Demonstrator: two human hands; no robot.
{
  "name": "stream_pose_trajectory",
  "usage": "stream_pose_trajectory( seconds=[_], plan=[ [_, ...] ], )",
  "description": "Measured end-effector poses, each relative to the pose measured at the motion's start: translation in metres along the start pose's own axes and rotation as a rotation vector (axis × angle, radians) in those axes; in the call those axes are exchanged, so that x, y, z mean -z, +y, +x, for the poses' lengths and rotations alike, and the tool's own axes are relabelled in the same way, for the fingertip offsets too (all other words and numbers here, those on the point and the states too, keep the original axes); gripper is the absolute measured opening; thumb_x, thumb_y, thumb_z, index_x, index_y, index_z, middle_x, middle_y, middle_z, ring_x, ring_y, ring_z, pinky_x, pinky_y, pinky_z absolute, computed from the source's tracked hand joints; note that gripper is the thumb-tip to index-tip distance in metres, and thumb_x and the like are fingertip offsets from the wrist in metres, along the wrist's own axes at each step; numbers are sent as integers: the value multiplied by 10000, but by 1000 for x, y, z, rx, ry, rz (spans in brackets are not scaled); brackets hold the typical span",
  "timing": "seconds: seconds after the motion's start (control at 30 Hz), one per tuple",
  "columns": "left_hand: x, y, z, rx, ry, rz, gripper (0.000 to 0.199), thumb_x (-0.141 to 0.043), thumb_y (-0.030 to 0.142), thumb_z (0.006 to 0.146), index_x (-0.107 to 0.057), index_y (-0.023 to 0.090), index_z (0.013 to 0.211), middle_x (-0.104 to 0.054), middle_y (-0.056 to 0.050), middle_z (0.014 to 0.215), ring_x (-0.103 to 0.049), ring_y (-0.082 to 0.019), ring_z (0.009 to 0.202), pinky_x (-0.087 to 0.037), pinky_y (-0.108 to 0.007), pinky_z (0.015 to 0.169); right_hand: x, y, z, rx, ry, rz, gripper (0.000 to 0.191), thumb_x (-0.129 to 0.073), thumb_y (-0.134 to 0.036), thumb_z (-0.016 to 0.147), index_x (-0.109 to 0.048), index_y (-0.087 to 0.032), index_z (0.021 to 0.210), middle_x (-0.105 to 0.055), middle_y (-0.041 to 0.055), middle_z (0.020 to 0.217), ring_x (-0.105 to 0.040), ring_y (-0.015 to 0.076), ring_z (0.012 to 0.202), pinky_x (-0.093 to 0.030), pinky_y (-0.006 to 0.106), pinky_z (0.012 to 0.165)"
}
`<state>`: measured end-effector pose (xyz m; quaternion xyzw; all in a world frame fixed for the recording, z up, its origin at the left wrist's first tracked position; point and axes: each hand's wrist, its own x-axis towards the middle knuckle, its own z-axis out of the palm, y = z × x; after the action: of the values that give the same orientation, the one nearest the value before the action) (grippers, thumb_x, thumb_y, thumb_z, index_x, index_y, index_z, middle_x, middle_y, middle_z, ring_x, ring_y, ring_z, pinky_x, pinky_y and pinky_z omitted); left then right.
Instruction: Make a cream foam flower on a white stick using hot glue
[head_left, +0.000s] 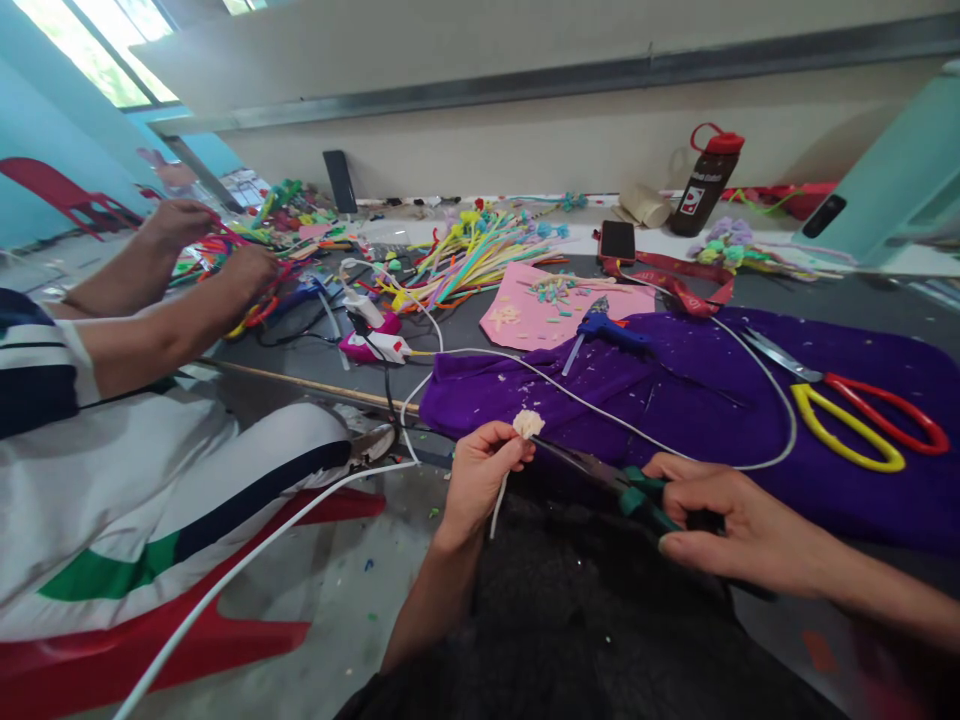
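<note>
Between its thumb and fingertips, my left hand [480, 475] pinches a small fluffy cream flower head [528, 424]. A thin pale stem [497, 508] hangs down below that hand. My right hand [739, 525] grips the green-handled scissors [636, 492], with fingers wrapped around the handles. Their narrow blades point left, and the tips are right by the cream flower head; whether they touch it I cannot tell. Both hands are over my dark lap, in front of a purple cloth [480, 390] on the table.
On the purple cloth lie a blue glue gun [615, 333] and large red-and-yellow scissors [847, 400]. A white cable crosses it from the power strip [373, 348]. Behind are a pink sheet [517, 290], colourful pipe cleaners [465, 265] and a bottle [705, 185]. A co-worker's hands [251, 270] are at left.
</note>
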<state>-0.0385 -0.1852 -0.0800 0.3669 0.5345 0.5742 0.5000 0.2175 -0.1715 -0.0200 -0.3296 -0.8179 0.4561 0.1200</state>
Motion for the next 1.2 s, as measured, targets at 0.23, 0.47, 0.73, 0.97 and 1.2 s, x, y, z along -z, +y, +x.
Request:
stream_pose_trajectory(
  seconds=[0.23,0.47,0.73,0.97,1.2],
  plan=[
    [-3,2,-1,-22,27,66,67,-662,218,635,-637,163,663,-642,5,582,-572,-103,544,-424,-189,519,0,2,-1,-11,0,18,273,-581,-235,750,-407,-165,551,-431,7,753,-423,131,699,-364,259,620],
    [-3,1,0,-46,24,108,38,-639,197,650,-646,165,670,-641,7,592,-557,-96,552,-420,-186,527,0,4,1,-22,-36,84,301,-567,-264,767,-384,-165,550,-439,-8,724,-421,112,655,-348,244,594],
    [-2,1,0,-52,16,137,54,-648,211,644,-648,163,668,-640,3,598,-558,-110,569,-421,-200,544,4,9,2,-96,-108,219,369,-556,-380,768,-378,-163,528,-408,-11,675,-406,106,620,-331,229,548],
    [-2,1,0,-46,12,137,67,-652,231,652,-647,165,665,-635,9,607,-554,-111,578,-408,-206,561,5,11,5,-76,-108,209,376,-531,-409,786,-385,-166,539,-401,-10,679,-405,112,629,-334,236,572],
    [-1,5,0,-24,44,-77,131,-714,203,597,-644,155,696,-629,21,656,-534,-86,603,-404,-197,609,7,-4,-5,-16,-39,54,310,-551,-304,779,-369,-172,565,-419,-3,732,-417,129,671,-343,248,600]
  ],
)
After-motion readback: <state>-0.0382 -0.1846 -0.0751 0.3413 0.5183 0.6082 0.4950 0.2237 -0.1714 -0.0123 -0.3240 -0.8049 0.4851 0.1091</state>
